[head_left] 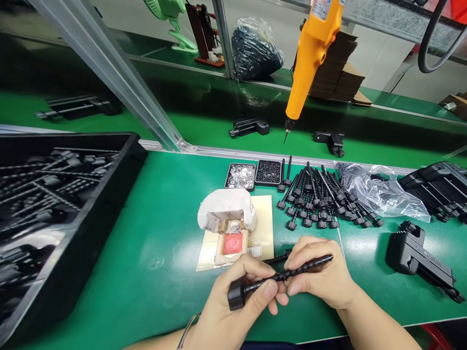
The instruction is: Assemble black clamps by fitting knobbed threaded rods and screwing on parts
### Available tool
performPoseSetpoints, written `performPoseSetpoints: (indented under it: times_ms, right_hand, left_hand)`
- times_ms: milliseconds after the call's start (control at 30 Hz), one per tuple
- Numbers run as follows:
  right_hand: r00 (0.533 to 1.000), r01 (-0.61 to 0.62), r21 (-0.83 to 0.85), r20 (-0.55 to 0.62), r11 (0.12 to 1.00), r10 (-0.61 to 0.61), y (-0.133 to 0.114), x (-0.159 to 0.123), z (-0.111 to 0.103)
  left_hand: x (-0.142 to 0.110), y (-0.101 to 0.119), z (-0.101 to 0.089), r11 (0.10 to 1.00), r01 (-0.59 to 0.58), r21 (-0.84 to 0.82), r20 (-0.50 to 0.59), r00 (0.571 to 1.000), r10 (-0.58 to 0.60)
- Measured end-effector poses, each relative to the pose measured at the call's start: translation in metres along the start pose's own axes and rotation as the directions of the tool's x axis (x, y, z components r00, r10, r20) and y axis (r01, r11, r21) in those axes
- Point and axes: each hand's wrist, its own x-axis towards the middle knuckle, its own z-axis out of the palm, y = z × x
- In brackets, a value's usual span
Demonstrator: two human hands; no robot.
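Observation:
My left hand and my right hand meet near the front edge of the green bench. Both are closed on one long black threaded rod with a knob. The knob end sticks out at the lower left by my left thumb, and the thin tip points up to the right over my right fingers. Another black part shows just behind my right fingers, mostly hidden. Right behind the hands sits a small white-padded fixture with a red pad on a beige card.
A pile of like black knob rods lies behind the hands. Two small trays hold washers and tiny black parts. An orange electric screwdriver hangs above. Left: a black bin of parts. Right: a black Bosch-marked part, a plastic bag.

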Motion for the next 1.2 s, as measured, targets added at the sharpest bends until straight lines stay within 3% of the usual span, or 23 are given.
performPoseSetpoints:
  times_ms: [100, 233, 367, 500, 667, 767, 900, 967, 1100, 1200]
  right_hand:
    - [0.999, 0.000, 0.053, 0.051, 0.999, -0.003, -0.001, -0.001, 0.000]
    - [0.994, 0.099, -0.147, 0.070, 0.984, -0.089, -0.005, -0.001, -0.002]
    - [0.992, 0.110, -0.228, -0.029, 0.967, -0.120, -0.012, 0.001, -0.011]
    - [0.988, 0.132, -0.256, -0.046, 0.958, -0.148, -0.011, 0.000, -0.010]
    - [0.979, 0.190, -0.296, -0.007, 0.936, -0.201, -0.003, -0.004, 0.005]
    - [0.948, 0.300, -0.438, 0.034, 0.847, -0.318, -0.004, -0.005, 0.009]
    - [0.852, 0.460, -0.652, 0.135, 0.603, -0.505, -0.002, -0.009, 0.009]
    - [0.823, 0.487, -0.700, 0.167, 0.522, -0.544, 0.001, -0.014, 0.010]
    - [0.809, 0.535, -0.690, 0.254, 0.487, -0.530, 0.002, -0.018, 0.011]
    - [0.817, 0.550, -0.630, 0.269, 0.548, -0.509, -0.004, -0.016, 0.010]
  left_hand:
    - [0.003, 0.000, -0.006, 0.997, -0.077, 0.016, 0.130, 0.989, 0.074]
    - [0.004, 0.002, -0.008, 0.973, -0.181, 0.142, 0.181, 0.971, 0.154]
    - [0.004, 0.002, -0.006, 0.926, -0.323, 0.193, 0.104, 0.946, 0.308]
    - [0.008, 0.003, -0.004, 0.945, -0.250, 0.209, -0.017, 0.966, 0.259]
    - [0.016, 0.007, -0.005, 0.920, -0.243, 0.307, -0.024, 0.964, 0.263]
    - [0.017, 0.008, -0.004, 0.874, -0.271, 0.404, -0.032, 0.950, 0.310]
    - [0.017, 0.005, -0.002, 0.838, -0.334, 0.431, -0.024, 0.924, 0.381]
    - [0.018, 0.005, -0.001, 0.806, -0.367, 0.465, 0.007, 0.911, 0.412]
    - [0.022, 0.011, -0.003, 0.715, -0.448, 0.537, 0.060, 0.865, 0.497]
    - [0.023, 0.016, -0.008, 0.616, -0.532, 0.581, 0.154, 0.815, 0.559]
